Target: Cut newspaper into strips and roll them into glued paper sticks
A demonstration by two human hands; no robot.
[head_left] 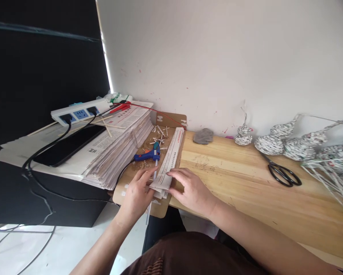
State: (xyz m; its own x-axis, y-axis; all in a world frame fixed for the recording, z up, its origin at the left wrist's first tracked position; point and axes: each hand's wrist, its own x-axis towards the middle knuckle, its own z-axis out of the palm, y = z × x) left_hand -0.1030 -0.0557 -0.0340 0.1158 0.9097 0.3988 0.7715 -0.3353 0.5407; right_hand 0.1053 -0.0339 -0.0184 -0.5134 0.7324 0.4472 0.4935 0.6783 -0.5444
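A stack of narrow folded newspaper strips (175, 151) lies lengthwise on a brown cardboard sheet. At its near end, my left hand (137, 195) holds the left edge between thumb and fingers. My right hand (193, 191) is on the opposite edge, index fingertip on the paper and thumb lower down by the corner. The fingers under the paper are hidden. Just beyond my left hand rests a blue glue gun (148, 154), a clear glue stick (155, 168) reaching back from it toward me.
Small paper scraps litter the cardboard (122, 191). To the left, a tall newspaper pile (122, 152) carries a phone (70, 145) and a power strip (81, 112) with trailing cables. Rightward are a grey lump (203, 136), black-handled scissors (283, 173) and woven paper gourds (270, 143) along the wall.
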